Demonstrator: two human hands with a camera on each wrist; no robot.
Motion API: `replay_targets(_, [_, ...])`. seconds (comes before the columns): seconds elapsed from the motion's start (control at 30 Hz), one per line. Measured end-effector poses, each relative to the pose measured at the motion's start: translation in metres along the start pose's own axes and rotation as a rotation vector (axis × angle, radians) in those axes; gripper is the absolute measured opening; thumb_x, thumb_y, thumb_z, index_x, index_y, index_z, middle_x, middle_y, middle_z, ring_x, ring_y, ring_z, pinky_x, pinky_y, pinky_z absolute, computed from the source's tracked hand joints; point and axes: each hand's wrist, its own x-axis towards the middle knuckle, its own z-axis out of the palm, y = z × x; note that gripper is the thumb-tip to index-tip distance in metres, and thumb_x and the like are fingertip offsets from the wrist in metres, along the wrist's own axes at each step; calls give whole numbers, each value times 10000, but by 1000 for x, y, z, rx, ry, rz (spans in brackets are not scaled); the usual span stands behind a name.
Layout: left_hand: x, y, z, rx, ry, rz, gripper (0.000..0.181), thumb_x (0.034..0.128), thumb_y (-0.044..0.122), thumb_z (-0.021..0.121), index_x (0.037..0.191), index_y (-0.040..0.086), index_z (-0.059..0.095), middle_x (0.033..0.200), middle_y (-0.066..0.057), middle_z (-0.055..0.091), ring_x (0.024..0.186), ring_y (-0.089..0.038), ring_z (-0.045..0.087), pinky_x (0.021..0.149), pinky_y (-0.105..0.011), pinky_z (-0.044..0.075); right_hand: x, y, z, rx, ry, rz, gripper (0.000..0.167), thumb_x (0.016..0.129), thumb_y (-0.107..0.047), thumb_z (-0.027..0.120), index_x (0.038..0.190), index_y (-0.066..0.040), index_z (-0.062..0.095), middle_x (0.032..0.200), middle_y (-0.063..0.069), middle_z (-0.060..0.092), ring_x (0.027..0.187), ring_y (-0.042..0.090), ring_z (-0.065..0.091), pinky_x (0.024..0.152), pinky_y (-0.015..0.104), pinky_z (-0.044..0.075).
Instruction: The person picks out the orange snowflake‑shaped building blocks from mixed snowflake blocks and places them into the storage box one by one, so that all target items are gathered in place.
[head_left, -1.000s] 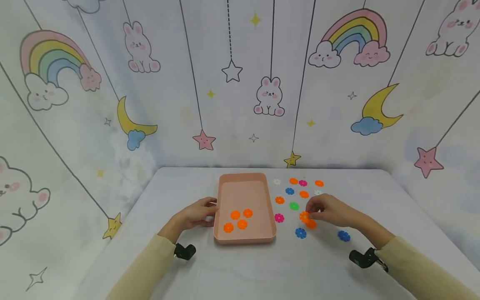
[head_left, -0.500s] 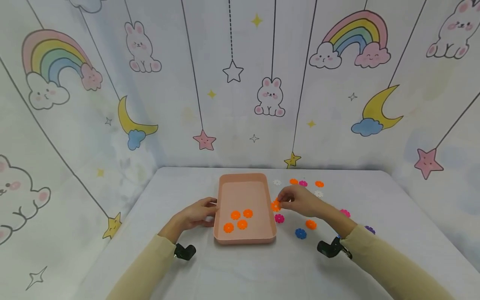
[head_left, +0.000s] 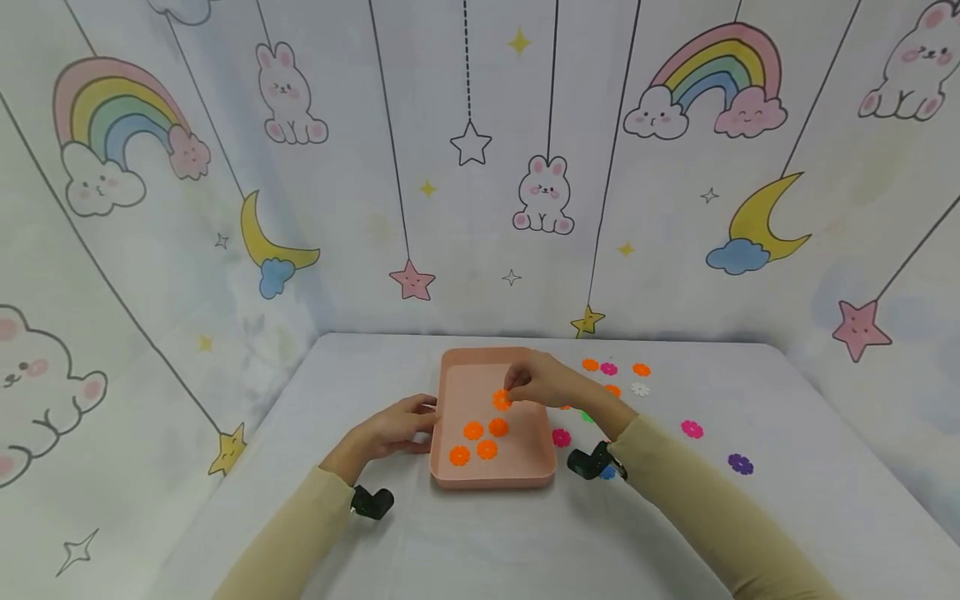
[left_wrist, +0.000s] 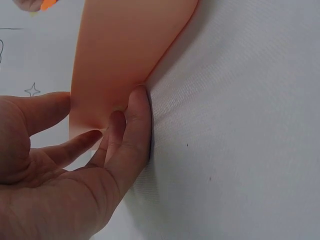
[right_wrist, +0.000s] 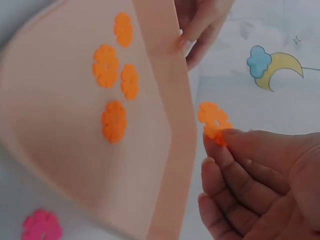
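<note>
Over the pink tray point(head_left: 465, 375), my right hand point(head_left: 551, 383) pinches an orange flower-shaped disc point(right_wrist: 214, 122) between thumb and fingertip. In the right wrist view the disc is held above the tray, apart from its floor. Several more orange discs point(head_left: 473, 431) lie flat inside, in the near half. My left hand point(head_left: 393, 429) rests against the tray's left side. The left wrist view shows its fingers point(left_wrist: 136, 125) lying loosely along the tray's outer wall, with the thumb touching near the rim.
Right of the tray, loose discs lie on the white tablecloth: pink point(head_left: 561, 437), white point(head_left: 640, 389), purple point(head_left: 740, 464) and several orange ones point(head_left: 641, 369). My right forearm point(head_left: 690, 492) covers some of them. A patterned curtain point(head_left: 345, 167) hangs behind the table.
My right hand has moved left from the loose discs, carrying an orange disc to above the tray. The left hand has stayed at the tray's side.
</note>
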Motion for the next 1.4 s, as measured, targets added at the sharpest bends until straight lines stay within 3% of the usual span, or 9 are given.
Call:
replay_targets(0.27, [-2,4,1,-3,-13,2,504,1077,184,529,1524,7,378,1440,-207,515,1120,-285,617,897,-413,597,37,-11,13,-117,-14,-9,35,914,-108,734,919,-73,738,836,-34,728,791,130,656,781,295,532])
replay_targets(0.47, [-1,0,-1,-26,-24,6,474,1085,161,504,1516,1,387,1422,-185,534,1136,-280,623,881,-418,598,59,-5,26,-16,-69,65,34,932,-70,728,951,-42,731,882,27,732,899,315,707,754,324,581])
replay_targets(0.6, [1,-1,-3,-31,-25,5,486,1081,169,517,1518,4,382,1383,-187,565,1139,-279,628,886,-423,597,69,-1,36,-39,-87,94,41,926,-79,733,935,-39,739,862,30,725,825,249,684,702,283,557])
replay_targets(0.73, [0,-1,-3,-30,-39,10,494,1081,179,516,1519,0,373,1391,-194,559,1150,-288,622,890,-418,596,73,-1,45,-51,-94,104,34,917,-59,728,912,-34,750,837,30,719,743,166,633,672,253,535])
replay_targets(0.97, [-1,0,-2,-24,-40,16,510,1077,184,522,1523,-8,364,1372,-196,579,1159,-287,622,897,-423,594,70,-9,56,33,-129,189,60,936,-49,691,960,-25,741,913,93,721,802,227,629,713,303,558])
replay_targets(1.3, [0,-2,-1,-11,-43,23,511,1082,196,509,1529,-1,359,1479,-199,489,1191,-294,611,910,-420,591,75,-6,66,-14,-125,167,30,929,-52,721,956,-38,717,873,50,696,779,211,631,720,282,560])
replay_targets(1.4, [-1,0,-2,-15,-46,27,502,1083,193,509,1522,-5,367,1477,-207,486,1194,-305,606,909,-429,591,74,-8,66,-8,-126,206,41,936,-69,717,973,-51,717,900,59,699,816,232,636,745,311,566])
